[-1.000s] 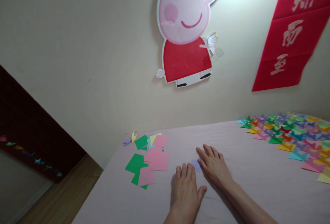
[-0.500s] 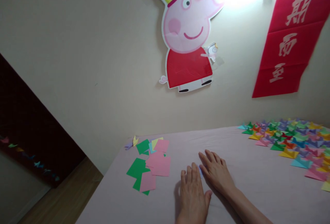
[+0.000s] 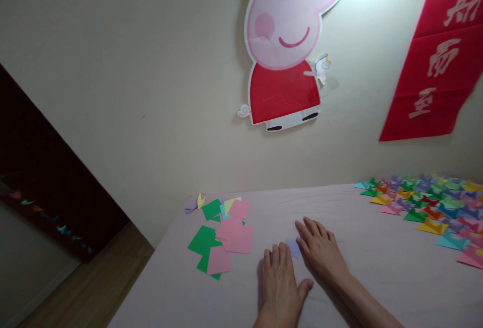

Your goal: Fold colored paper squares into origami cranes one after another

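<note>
My left hand (image 3: 279, 280) lies flat on the pale pink table (image 3: 358, 282), fingers stretched forward and close together. My right hand (image 3: 320, 250) also lies flat, palm down, just to its right. Between the fingertips of both hands sits a small lilac piece of paper (image 3: 293, 248), partly covered by the hands. Both hands touch or press it against the table.
A loose pile of pink, green, yellow and blue paper squares (image 3: 222, 235) lies left of the hands. Two small folded shapes (image 3: 195, 203) sit at the far left corner. Several colourful folded paper pieces (image 3: 430, 205) cover the right side. The table's left edge drops to a wooden floor (image 3: 86, 288).
My left hand slid slightly back, uncovering more of the lilac paper. The view shifted a little; the hands stay flat on the table.
</note>
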